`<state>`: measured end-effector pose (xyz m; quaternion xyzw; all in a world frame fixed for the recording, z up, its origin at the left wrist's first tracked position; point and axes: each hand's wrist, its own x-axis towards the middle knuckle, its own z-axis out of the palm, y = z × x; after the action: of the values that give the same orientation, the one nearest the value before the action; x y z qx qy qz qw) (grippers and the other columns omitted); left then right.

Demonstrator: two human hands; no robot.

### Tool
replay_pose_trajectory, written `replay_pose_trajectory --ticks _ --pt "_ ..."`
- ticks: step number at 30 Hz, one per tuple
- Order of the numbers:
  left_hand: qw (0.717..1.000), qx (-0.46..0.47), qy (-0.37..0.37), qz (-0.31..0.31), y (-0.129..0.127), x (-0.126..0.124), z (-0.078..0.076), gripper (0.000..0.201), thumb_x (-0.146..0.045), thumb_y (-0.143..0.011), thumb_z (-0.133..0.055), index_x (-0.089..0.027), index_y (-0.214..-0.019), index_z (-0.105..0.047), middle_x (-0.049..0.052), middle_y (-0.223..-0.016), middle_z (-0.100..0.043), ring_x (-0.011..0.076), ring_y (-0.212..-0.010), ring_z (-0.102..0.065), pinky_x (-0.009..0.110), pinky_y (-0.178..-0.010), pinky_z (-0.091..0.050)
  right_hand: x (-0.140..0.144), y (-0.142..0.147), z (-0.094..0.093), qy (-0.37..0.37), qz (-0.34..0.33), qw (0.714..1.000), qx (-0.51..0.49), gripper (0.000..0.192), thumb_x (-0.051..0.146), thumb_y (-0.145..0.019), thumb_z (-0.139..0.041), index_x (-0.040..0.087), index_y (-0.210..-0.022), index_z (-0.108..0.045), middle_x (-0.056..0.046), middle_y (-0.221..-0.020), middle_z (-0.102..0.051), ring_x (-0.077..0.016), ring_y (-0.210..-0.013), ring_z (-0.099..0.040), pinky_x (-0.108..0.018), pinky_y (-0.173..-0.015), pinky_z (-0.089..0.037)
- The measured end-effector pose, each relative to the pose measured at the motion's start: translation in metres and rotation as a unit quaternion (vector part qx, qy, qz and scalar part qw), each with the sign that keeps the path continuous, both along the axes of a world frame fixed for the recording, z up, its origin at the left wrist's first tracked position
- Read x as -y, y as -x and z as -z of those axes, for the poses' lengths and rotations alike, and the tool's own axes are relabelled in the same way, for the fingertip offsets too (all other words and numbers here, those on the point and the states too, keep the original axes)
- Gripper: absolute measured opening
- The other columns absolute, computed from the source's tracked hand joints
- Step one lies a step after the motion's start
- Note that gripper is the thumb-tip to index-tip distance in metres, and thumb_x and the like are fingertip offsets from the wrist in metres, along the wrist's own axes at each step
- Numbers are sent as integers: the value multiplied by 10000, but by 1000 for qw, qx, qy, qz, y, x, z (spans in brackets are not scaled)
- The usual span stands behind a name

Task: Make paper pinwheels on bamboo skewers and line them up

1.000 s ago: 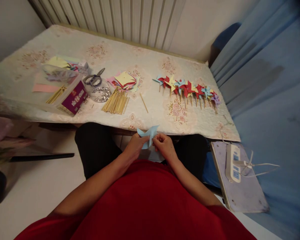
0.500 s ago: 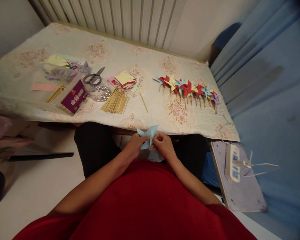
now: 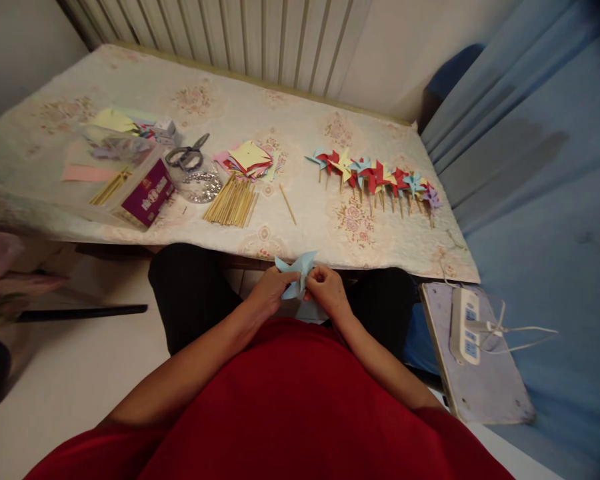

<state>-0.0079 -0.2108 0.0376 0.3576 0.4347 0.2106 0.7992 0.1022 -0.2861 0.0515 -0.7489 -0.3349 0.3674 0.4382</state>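
Over my lap, just off the table's near edge, is a light blue paper pinwheel (image 3: 297, 275) with its blades folded in. My left hand (image 3: 271, 288) grips it from the left, thumb pressed near its centre. On the other side my right hand (image 3: 325, 285) has its fingers pinched together at the paper's right edge; whether a small part sits between those fingertips is hidden. A single stick (image 3: 288, 205) lies on the table in front of my hands, right of a bundle of sticks (image 3: 231, 202). Behind the bundle is a stack of coloured paper squares (image 3: 249, 158).
Finished pinwheels (image 3: 375, 177) lie in a row at the right. Scissors (image 3: 187, 157) rest on a bag of shiny small pieces (image 3: 199, 187). A plastic box (image 3: 147, 193) with a purple label stands at left. A power strip (image 3: 465, 327) sits on a board at the right.
Almost nothing differs. Both hands stay at the blue pinwheel, with only a very slight shift of the right hand's fingers.
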Motion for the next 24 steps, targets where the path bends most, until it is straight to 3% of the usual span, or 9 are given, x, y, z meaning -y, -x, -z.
replay_pose_trajectory --ticks 12,24 --pt "1000 -1 -18 -1 1 1 0 77 -198 -548 -660 -159 -594 -611 -12 -551 -582 103 -474 -474 229 -481 -325 0 1 0 -7 -15 1000 2 149 288 -738 -541 217 -627 -471 47 -444 -536 -105 -383 -461 -220 -417 -316" --pt "1000 -5 -3 9 1 0 3 58 -197 -556 -643 -161 -590 -613 2 -561 -597 123 -489 -507 243 -504 -372 0 2 -1 -5 -10 1000 -7 155 279 -731 -548 228 -623 -449 47 -428 -536 -112 -363 -458 -221 -394 -303"
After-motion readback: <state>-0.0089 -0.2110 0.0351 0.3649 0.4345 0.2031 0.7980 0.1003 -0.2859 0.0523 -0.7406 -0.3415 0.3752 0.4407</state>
